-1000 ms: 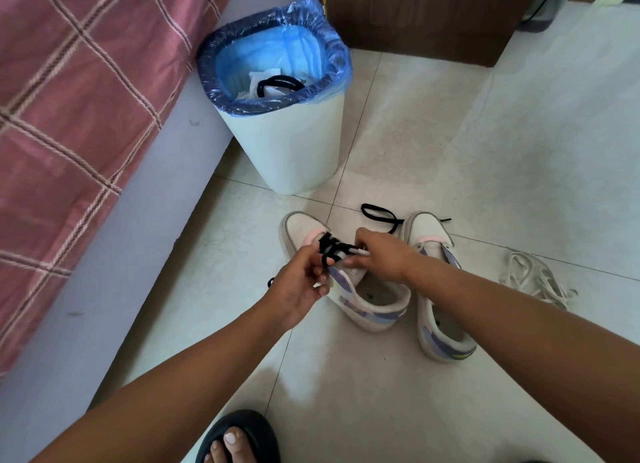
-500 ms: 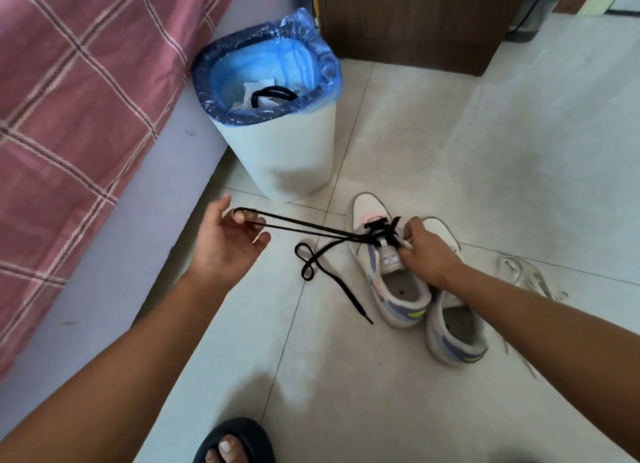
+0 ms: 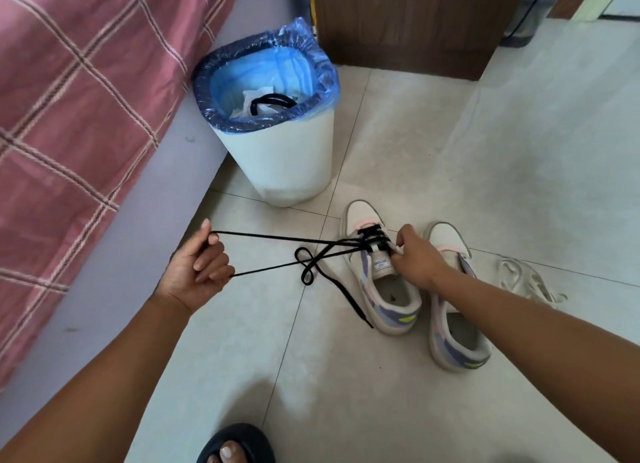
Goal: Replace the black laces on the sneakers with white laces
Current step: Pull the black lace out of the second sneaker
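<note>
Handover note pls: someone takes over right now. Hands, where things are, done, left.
Left hand: holds a pulled-out loop of the black lace.
Right hand: grips the left sneaker at its tongue.
Black lace threaded only through that sneaker's front eyelets; free end trails on the floor.
Right sneaker: no lace visible.
One black lace lies in the bin.
White laces: piled on the floor, right of the sneakers.
Left: finish unlacing, thread white laces into both.

sneaker tongue label (image 3: 382,264), print illegible
</note>
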Demonstrator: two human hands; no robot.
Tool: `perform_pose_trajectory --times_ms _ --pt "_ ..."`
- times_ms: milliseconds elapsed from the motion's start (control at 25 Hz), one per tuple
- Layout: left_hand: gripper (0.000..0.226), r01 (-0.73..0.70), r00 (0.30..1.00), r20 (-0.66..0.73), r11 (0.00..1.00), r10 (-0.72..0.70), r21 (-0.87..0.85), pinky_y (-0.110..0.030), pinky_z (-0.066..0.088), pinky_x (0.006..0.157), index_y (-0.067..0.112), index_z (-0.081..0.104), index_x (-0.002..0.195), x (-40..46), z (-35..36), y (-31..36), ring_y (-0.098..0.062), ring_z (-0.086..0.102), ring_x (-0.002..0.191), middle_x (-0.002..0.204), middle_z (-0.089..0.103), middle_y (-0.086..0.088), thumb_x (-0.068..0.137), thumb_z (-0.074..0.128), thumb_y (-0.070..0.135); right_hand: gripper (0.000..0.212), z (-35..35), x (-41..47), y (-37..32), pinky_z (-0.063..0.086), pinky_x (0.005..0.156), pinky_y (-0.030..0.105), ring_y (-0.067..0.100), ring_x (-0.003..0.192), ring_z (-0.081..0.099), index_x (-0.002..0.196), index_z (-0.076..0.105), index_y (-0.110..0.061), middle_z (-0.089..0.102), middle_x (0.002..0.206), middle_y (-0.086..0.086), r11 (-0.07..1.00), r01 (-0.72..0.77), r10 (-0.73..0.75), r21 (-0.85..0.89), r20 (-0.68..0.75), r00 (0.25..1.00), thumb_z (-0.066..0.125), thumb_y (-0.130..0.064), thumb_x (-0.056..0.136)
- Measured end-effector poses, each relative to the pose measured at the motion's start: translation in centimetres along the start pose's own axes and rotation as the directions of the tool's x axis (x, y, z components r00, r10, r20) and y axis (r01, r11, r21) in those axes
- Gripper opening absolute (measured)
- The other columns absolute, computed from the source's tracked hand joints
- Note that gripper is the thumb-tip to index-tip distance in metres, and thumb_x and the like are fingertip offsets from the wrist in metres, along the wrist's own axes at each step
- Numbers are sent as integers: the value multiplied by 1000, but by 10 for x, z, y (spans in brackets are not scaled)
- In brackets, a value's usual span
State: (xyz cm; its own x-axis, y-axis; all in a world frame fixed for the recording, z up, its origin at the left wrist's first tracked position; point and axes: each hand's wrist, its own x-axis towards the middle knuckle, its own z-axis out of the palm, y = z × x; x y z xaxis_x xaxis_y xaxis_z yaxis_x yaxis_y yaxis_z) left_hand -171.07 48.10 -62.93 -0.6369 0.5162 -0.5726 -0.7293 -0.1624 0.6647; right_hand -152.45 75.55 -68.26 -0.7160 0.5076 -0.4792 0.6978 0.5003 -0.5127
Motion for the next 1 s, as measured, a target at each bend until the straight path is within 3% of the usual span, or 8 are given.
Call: perform_pose_trajectory --times_ms 280,440,600,680,760,800,920,1000 --pt "44 -80 964 -263 984 36 -158 -18 31 43 18 39 47 9 -2 -21 -10 29 40 45 31 5 90 44 20 23 9 -8 -6 38 64 34 28 76 50 110 30 -10 49 79 5 991 -56 57 -124 3 998 44 -16 93" --pt "35 -250 898 -430 916 97 -314 -20 34 51 17 37 53 15 -15 -13 -12 35 42 50 37 4 89 40 18 40 8 -10 1 38 62 35 30 94 50 125 35 -16 44 115 10 912 126 -160 -390 -57 985 46 -4 89" --pt "31 143 881 -472 973 -41 182 -26 46 53 12 47 64 16 -18 -30 -14 46 42 52 47 -1 94 43 19 46 6 -10 13 41 63 37 30 102 51 128 40 -17 41 117 10 796 219 -245 -565 30 969 48 1 87" --pt "26 361 899 -436 625 -35 693 -32 46 67 8 54 75 13 0 -43 -21 53 60 69 56 -8 95 45 22 42 4 -12 8 44 68 39 31 102 54 128 41 -15 44 118 11 779 207 -234 -592 31 972 47 0 89" --pt "24 260 960 -262 39 94 965 -31 42 76 6 56 99 9 30 -60 -26 55 85 95 55 -11 94 48 27 38 4 -10 -3 46 73 38 32 105 56 126 43 -11 46 120 12 736 202 -217 -646 57 974 46 2 90" --pt "29 132 986 -118 -111 120 985 -32 42 81 7 53 112 5 51 -71 -27 55 98 107 55 -11 95 46 30 36 3 -9 -10 45 74 38 32 107 56 125 44 -9 47 121 13 721 200 -205 -664 71 976 45 2 90" --pt "41 -139 990 143 -227 0 964 -34 41 78 12 42 126 -5 109 -108 -29 57 107 116 59 -9 95 41 39 31 6 -7 -27 41 73 36 33 108 55 125 43 -9 47 122 14 749 196 -170 -633 103 980 44 -6 93" --pt "43 -167 986 163 -318 -39 933 -32 38 70 7 37 127 -2 128 -136 -30 60 102 113 62 -11 96 40 37 28 12 -5 -30 39 76 35 32 107 50 121 47 -11 43 121 14 853 175 -134 -491 117 984 44 -17 94"
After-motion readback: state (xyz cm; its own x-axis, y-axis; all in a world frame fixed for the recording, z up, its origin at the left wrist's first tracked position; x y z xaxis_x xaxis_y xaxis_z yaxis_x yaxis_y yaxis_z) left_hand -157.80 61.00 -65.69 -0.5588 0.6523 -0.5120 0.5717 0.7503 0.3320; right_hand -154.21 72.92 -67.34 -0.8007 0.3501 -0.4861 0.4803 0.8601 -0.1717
